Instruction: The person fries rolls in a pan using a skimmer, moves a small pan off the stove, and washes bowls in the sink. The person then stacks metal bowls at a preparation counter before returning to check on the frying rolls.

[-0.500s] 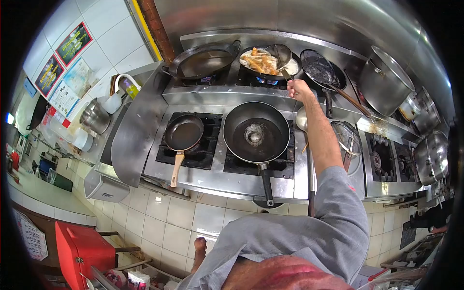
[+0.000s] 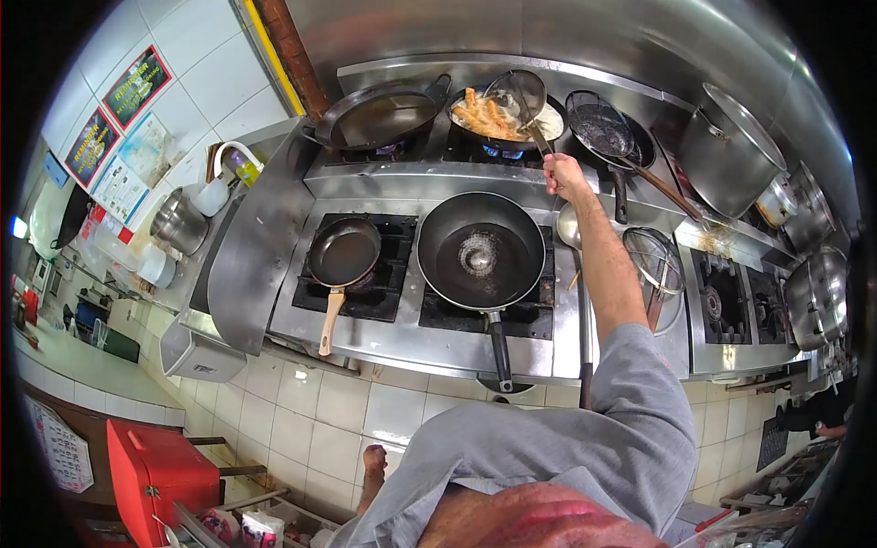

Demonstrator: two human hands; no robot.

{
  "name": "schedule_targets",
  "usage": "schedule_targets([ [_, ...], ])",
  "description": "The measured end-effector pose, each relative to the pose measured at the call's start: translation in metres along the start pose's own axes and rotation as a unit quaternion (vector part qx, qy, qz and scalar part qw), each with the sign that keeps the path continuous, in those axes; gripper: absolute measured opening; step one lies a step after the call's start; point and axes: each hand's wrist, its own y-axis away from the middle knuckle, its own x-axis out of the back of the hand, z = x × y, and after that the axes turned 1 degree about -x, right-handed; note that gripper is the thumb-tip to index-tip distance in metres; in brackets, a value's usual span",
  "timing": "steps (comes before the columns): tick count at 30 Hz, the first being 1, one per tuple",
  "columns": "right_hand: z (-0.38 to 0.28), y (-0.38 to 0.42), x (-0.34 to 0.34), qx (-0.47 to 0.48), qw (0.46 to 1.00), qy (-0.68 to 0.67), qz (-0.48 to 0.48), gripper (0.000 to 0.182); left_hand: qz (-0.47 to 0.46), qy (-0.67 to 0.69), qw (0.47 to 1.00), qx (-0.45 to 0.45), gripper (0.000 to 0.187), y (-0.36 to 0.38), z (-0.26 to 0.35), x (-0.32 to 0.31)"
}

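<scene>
My right hand [image 2: 564, 173] is closed on the handle of a mesh skimmer [image 2: 519, 94], which is over the back pan of frying food. Golden-brown strips of food [image 2: 484, 114] bubble in pale, foaming oil in that wok [image 2: 498, 142], with a blue flame beneath. The skimmer's mesh bowl is tilted above the oil at the pan's right side. My left hand [image 2: 374, 456] hangs low by my side, away from the stove, with its fingers curled and nothing visible in it.
A large wok [image 2: 379, 114] stands over flame at back left. In front are a small frying pan [image 2: 344, 251] and a deep black pan [image 2: 481, 251], handles jutting forward. Another strainer [image 2: 600, 126], a ladle [image 2: 568, 224] and a tall pot [image 2: 726, 155] lie right.
The skimmer has lifted and tilted, its mesh bowl shifting slightly left and up over the food. My right hand stays in nearly the same place.
</scene>
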Motion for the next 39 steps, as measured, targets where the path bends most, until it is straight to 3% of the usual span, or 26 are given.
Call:
schedule_targets([
  [6, -0.001, 0.004, -0.014, 0.074, 0.979, 0.165, 0.093, 0.029, 0.0, -0.003, 1.0, 0.007, 0.024, 0.0, 0.002, 0.001],
  [8, -0.01, 0.012, -0.022, 0.108, 0.94, 0.288, 0.145, 0.035, -0.004, 0.002, 1.0, 0.002, 0.024, 0.0, 0.0, 0.001],
  [12, -0.021, 0.02, -0.03, 0.127, 0.906, 0.367, 0.165, 0.038, -0.004, 0.02, 1.0, -0.003, 0.025, 0.001, -0.004, 0.0],
  [14, -0.021, 0.02, -0.031, 0.146, 0.912, 0.347, 0.164, 0.034, 0.003, 0.082, 0.997, 0.013, 0.025, 0.003, -0.006, -0.002],
  [21, -0.013, 0.026, -0.031, 0.104, 0.919, 0.325, 0.198, 0.032, -0.004, 0.072, 0.997, 0.007, 0.024, 0.007, -0.012, -0.004],
  [24, -0.002, 0.024, -0.013, 0.076, 0.954, 0.226, 0.181, 0.023, -0.023, 0.066, 0.998, -0.003, 0.023, 0.014, -0.016, -0.003],
  [26, 0.002, 0.027, 0.002, 0.02, 0.997, 0.011, 0.067, 0.014, -0.034, 0.064, 0.997, -0.007, 0.023, 0.018, -0.013, -0.003],
  [27, -0.003, 0.035, 0.001, 0.009, 0.998, -0.01, 0.053, 0.013, -0.034, 0.063, 0.997, -0.008, 0.023, 0.018, -0.017, -0.004],
  [39, -0.015, 0.068, -0.021, 0.012, 0.998, 0.001, 0.069, 0.012, -0.036, 0.06, 0.997, -0.035, 0.021, -0.004, -0.013, -0.007],
])
